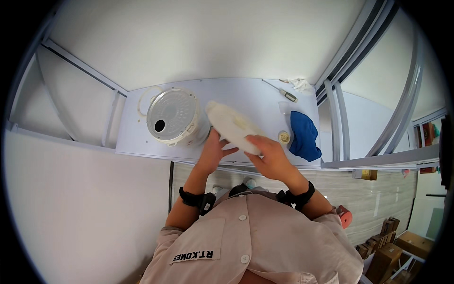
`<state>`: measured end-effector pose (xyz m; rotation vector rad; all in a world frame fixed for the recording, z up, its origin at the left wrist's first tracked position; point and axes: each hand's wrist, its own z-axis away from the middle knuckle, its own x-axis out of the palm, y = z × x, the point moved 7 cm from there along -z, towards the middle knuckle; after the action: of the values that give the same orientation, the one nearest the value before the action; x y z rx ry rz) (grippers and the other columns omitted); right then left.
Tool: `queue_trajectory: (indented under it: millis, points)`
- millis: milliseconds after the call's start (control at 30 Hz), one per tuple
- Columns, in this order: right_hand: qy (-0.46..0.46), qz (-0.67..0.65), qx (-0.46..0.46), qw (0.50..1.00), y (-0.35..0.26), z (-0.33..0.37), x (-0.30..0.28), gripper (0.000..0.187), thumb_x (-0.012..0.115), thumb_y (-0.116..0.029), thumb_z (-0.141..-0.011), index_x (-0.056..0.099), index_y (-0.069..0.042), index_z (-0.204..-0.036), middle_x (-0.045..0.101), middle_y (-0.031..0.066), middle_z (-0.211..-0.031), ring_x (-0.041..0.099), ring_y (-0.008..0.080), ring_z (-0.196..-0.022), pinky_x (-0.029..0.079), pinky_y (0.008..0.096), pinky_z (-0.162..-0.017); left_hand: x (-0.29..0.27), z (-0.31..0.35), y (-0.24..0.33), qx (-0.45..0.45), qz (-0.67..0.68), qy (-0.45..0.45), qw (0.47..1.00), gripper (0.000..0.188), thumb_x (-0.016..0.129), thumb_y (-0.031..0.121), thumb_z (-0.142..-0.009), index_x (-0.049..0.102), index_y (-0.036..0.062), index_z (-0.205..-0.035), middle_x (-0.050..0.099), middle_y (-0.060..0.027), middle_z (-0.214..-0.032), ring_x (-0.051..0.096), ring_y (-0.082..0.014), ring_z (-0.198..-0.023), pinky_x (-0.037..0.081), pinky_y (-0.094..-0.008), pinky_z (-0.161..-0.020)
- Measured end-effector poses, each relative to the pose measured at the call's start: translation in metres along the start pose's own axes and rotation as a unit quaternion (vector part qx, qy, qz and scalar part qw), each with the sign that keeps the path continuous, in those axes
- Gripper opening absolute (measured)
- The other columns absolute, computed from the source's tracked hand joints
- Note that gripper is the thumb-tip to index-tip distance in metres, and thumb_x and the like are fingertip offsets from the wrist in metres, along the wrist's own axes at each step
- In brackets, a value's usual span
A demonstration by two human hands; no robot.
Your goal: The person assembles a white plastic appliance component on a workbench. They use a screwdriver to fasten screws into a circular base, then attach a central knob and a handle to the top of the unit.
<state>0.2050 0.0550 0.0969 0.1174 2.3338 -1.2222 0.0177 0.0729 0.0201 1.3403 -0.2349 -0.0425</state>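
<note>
A white oval cover that looks like an appliance lid is held tilted above the table, a little blurred. My right hand is closed on its near right edge, fingers on the upper face. Along its lower left edge is my left hand, fingers apart; they meet or pass just under the rim, and I cannot tell which. To the left stands a round white cooker. A grey metal disc with a black round spot covers its top.
On the white table lie a screwdriver, crumpled white tissue, a blue cloth and a small round pale piece. A pale ring lies behind the cooker. Grey frame posts border the right; cardboard boxes stand on the floor.
</note>
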Motion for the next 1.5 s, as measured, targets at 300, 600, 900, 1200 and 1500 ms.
queue_trajectory:
  millis: [300, 600, 900, 1200, 1500]
  points:
    - [-0.194, 0.115, -0.121, 0.967, -0.015, 0.011, 0.037, 0.052, 0.065, -0.001, -0.082, 0.071, -0.024, -0.129, 0.059, 0.0004, -0.087, 0.063, 0.0242, -0.083, 0.054, 0.0381, -0.072, -0.018, 0.010, -0.006, 0.039, 0.320, -0.007, 0.947, 0.067, 0.042, 0.046, -0.107, 0.039, 0.0041, -0.158, 0.053, -0.0155, -0.154, 0.055, -0.0325, -0.138, 0.046, -0.0481, -0.114]
    - [-0.256, 0.049, -0.027, 0.965, 0.033, 0.033, 0.040, 0.036, 0.069, -0.008, -0.088, 0.074, -0.020, -0.121, 0.067, 0.0044, -0.095, 0.065, 0.0277, -0.094, 0.054, 0.0413, -0.080, -0.043, -0.001, -0.083, -0.104, 0.282, 0.065, 0.951, 0.061, 0.050, 0.022, -0.095, 0.047, -0.0014, -0.151, 0.060, -0.0153, -0.147, 0.058, -0.0304, -0.135, 0.047, -0.0452, -0.114]
    - [0.096, 0.017, 0.262, 0.960, 0.129, 0.060, -0.035, 0.051, 0.079, -0.028, -0.095, 0.061, -0.003, -0.136, 0.067, 0.0092, -0.089, 0.065, 0.0223, -0.087, 0.055, 0.0346, -0.083, -0.032, -0.008, -0.082, -0.117, 0.223, -0.124, 0.960, 0.050, 0.048, 0.020, -0.105, 0.049, -0.0044, -0.148, 0.064, -0.0150, -0.139, 0.065, -0.0265, -0.124, 0.053, -0.0397, -0.105]
    - [0.041, -0.142, 0.348, 0.926, 0.167, 0.081, -0.012, 0.032, 0.061, -0.017, -0.103, 0.062, 0.001, -0.130, 0.073, 0.0137, -0.100, 0.068, 0.0181, -0.084, 0.054, 0.0343, -0.078, -0.002, -0.025, -0.063, -0.134, 0.308, -0.014, 0.942, 0.048, 0.057, 0.022, -0.106, 0.051, -0.0039, -0.146, 0.067, -0.0153, -0.131, 0.068, -0.0222, -0.115, 0.056, -0.0336, -0.096]
    - [0.137, -0.088, 0.376, 0.912, 0.200, 0.082, 0.011, 0.032, 0.061, -0.015, -0.101, 0.059, 0.003, -0.127, 0.074, 0.0192, -0.105, 0.073, 0.0287, -0.094, 0.056, 0.0402, -0.085, -0.023, -0.024, -0.064, 0.055, -0.152, 0.173, 0.972, 0.061, 0.073, 0.007, -0.090, 0.052, -0.0033, -0.147, 0.066, -0.0171, -0.131, 0.065, -0.0246, -0.119, 0.051, -0.0352, -0.103]
